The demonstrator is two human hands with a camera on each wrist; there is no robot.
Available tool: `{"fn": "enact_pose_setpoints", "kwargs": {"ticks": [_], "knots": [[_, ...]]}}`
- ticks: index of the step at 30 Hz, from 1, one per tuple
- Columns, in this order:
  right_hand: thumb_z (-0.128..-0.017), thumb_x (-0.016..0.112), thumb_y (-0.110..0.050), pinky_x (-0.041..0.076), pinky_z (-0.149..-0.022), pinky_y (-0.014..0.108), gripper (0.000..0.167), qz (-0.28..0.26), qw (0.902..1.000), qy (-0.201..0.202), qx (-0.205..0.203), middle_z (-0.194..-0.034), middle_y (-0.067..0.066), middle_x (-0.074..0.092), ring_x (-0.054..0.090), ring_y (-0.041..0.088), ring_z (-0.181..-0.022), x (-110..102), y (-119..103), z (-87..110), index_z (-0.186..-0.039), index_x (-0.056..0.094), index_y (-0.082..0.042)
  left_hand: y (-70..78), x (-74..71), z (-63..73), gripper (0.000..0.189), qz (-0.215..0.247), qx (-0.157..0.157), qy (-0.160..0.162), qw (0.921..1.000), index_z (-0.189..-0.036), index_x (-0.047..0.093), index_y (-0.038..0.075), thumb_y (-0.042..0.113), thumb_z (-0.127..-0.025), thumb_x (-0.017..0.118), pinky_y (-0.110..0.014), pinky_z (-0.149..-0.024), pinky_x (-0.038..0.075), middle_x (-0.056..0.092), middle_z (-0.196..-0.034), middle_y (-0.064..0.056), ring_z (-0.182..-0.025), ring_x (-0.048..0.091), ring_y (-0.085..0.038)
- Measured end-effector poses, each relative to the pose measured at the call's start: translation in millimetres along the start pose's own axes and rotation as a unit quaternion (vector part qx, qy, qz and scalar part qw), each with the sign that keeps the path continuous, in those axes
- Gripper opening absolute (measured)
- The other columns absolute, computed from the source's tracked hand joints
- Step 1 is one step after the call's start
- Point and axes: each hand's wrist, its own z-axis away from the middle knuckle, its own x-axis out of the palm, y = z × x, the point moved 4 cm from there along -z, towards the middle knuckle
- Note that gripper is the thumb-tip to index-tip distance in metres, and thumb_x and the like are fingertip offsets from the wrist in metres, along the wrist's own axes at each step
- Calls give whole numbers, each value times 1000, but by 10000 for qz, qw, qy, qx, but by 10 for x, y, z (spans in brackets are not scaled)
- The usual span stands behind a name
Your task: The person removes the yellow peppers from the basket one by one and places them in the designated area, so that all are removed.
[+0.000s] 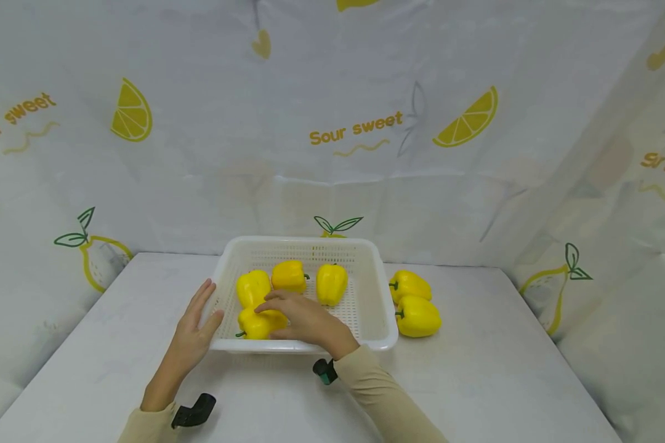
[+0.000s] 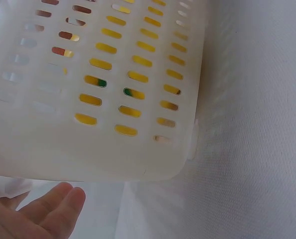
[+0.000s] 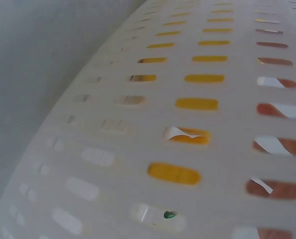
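A white plastic basket (image 1: 374,295) with slotted walls holds several yellow bell peppers. My right hand (image 1: 307,317) reaches over the near rim, its fingers curved around the yellow bell pepper (image 1: 249,325) at the front left. Behind that one is another pepper (image 1: 253,288), with a third (image 1: 288,277) at the back and one more (image 1: 331,285) standing to the right. My left hand (image 1: 194,329) is at the basket's left side, fingers extended and thumb by the rim. In the left wrist view, fingertips (image 2: 71,201) show near the basket's edge. Yellow shows through the slots in both wrist views.
Two yellow bell peppers, a rear one (image 1: 412,286) and a front one (image 1: 419,317), lie on the white table (image 1: 476,369) just right of the basket. Behind the table hangs a pale lemon-print curtain (image 1: 227,184). Black wrist mounts (image 1: 195,411) show below the hands.
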Motion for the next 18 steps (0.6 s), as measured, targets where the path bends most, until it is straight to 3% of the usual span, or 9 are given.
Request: {"fn": "enact_pose_setpoints", "kwargs": {"ticks": [6, 18], "knots": [[-89, 74, -31, 42, -115, 37, 45, 14, 9998, -118, -148, -147, -4, 54, 50, 15, -137, 23, 14, -18, -133, 63, -27, 8, -9, 6, 61, -25, -21, 4, 10000, -154, 27, -1, 13, -100, 52, -70, -116, 20, 15, -165, -20, -150, 15, -48], [-88, 75, -35, 39, -117, 31, 41, -157, 9999, -28, 67, -146, -4, 55, 49, 14, -138, 20, 23, 0, -124, 66, -19, 6, -5, -6, 61, 14, 14, 40, 10000, -153, 28, -3, 12, -100, 52, -70, -117, 18, 16, -164, -23, -150, 15, -49]]}}
